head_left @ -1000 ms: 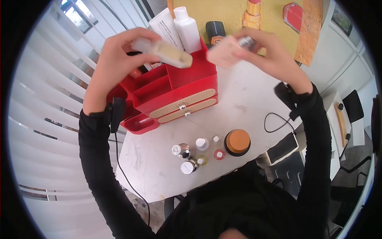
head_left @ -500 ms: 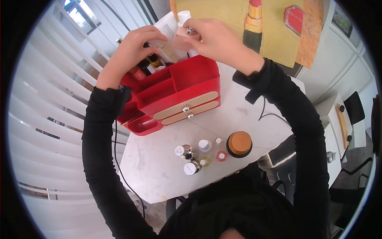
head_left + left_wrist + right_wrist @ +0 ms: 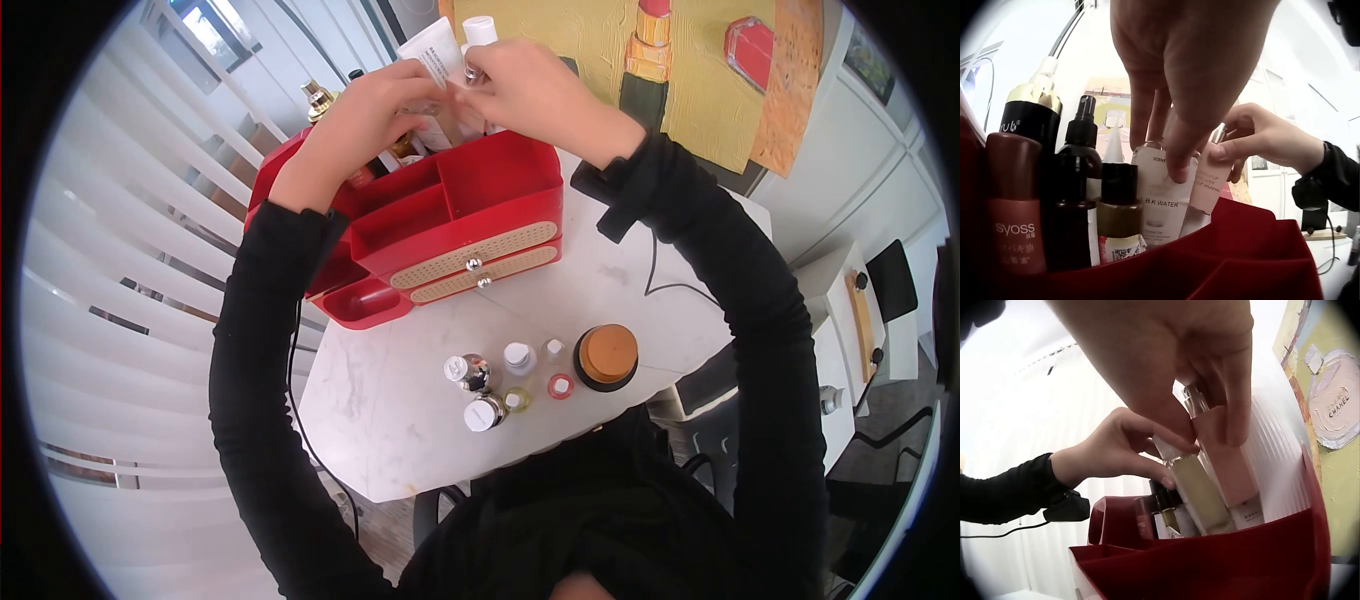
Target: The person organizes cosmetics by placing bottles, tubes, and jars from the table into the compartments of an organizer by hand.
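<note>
My left hand (image 3: 372,112) grips a clear rectangular perfume bottle of pale yellow liquid (image 3: 1200,494) by its top. Its label shows in the left wrist view. Right beside it, my right hand (image 3: 545,95) pinches a pink perfume bottle (image 3: 1227,462) near its silver neck. Both bottles stand low behind the front wall of the back compartment of a red cosmetics organizer (image 3: 470,236), their bases hidden. A brown Syoss bottle (image 3: 1015,212), a dark spray bottle (image 3: 1079,169) and a dropper-type bottle (image 3: 1119,200) fill the row to the left.
A white tube (image 3: 432,50) and a white bottle (image 3: 480,30) rise behind the hands. Near the table's front edge stand several small bottles, two silver ones (image 3: 484,412) among them, and an orange-lidded jar (image 3: 608,352). A painting (image 3: 700,100) is behind the organizer.
Both hands have lowered their bottles into the organizer's back row. The right hand has swung left from beyond the organizer's right end, close to the left hand.
</note>
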{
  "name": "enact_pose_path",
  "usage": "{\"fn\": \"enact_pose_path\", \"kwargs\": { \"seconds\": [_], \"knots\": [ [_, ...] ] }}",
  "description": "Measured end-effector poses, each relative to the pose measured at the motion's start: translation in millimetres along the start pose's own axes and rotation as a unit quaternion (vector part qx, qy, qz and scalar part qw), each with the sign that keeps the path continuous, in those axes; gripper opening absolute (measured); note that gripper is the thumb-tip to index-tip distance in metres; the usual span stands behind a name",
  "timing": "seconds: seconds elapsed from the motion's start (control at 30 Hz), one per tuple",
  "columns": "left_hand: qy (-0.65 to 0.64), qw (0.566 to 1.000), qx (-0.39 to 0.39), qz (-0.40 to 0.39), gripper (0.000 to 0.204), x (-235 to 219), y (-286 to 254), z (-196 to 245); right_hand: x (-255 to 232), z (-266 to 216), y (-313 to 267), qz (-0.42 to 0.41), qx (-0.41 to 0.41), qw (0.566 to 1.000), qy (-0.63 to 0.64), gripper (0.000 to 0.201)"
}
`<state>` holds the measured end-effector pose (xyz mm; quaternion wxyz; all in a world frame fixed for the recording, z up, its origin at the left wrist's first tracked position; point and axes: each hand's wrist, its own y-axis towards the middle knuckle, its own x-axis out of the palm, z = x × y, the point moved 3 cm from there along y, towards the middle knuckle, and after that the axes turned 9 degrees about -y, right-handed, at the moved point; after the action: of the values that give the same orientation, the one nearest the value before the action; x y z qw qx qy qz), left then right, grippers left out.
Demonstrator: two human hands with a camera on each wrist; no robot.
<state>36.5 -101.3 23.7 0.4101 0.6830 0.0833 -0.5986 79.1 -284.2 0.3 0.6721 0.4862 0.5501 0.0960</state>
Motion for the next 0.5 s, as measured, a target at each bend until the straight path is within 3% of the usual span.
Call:
{"fn": "enact_pose_path", "kwargs": {
  "seconds": [0.07,0.13,0.23,0.37,0.5],
  "knots": [
    [-0.014,1.0,-0.003,0.012,0.033,5.4,-5.6,-6.4,1.2,0.2,-1.8,0.001,0.003,1.0,0.021,0.021],
    [-0.043,0.996,-0.071,0.023,0.033,13.2,-10.6,-10.6,1.3,-2.7,-6.5,0.063,-0.038,0.997,-0.006,0.02],
    [-0.039,0.995,-0.087,0.041,0.031,18.1,-13.0,-9.6,4.4,-4.6,-11.5,0.044,-0.03,0.999,-0.003,0.018],
    [-0.056,0.994,-0.082,0.05,0.029,20.7,-13.3,-10.9,21.0,-4.2,-10.3,0.016,-0.033,0.999,-0.009,0.015],
    [-0.056,0.995,-0.074,0.037,0.03,20.1,-10.8,-12.7,19.9,-5.8,-7.5,0.061,-0.078,0.995,-0.024,0.014]
  ]
}}
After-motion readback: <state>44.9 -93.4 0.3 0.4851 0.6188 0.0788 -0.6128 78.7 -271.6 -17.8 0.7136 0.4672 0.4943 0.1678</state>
